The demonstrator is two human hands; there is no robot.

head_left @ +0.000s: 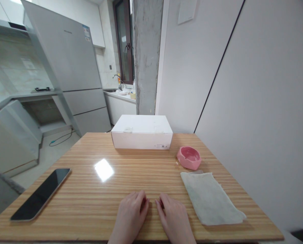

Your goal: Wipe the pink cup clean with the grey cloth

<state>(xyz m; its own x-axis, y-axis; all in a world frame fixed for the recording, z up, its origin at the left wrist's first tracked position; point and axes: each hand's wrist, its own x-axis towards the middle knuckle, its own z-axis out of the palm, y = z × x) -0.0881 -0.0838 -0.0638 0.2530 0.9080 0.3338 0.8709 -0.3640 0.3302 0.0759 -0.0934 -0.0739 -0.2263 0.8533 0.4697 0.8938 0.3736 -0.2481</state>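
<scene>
Near the front edge of the wooden table (pixel 136 176), my left hand (pixel 131 211) rests with its fingers curled in and its thumb alongside them. A narrow gap separates it from my right hand (pixel 173 214), which lies on the wood in the same loosely closed shape. Neither hand shows anything held. Nearest to my right hand is a pale grey-green cloth (pixel 209 198), spread flat and not touched. Just behind the cloth sits a pink ashtray (pixel 189 158) with a notched rim.
A white cardboard box (pixel 142 139) stands at the table's far edge. A smartphone (pixel 41 196) with a dark screen lies at the left edge. Beyond are a grey fridge (pixel 67 57), a kitchen counter with a tap (pixel 119 81), and a white wall (pixel 253 101) on the right.
</scene>
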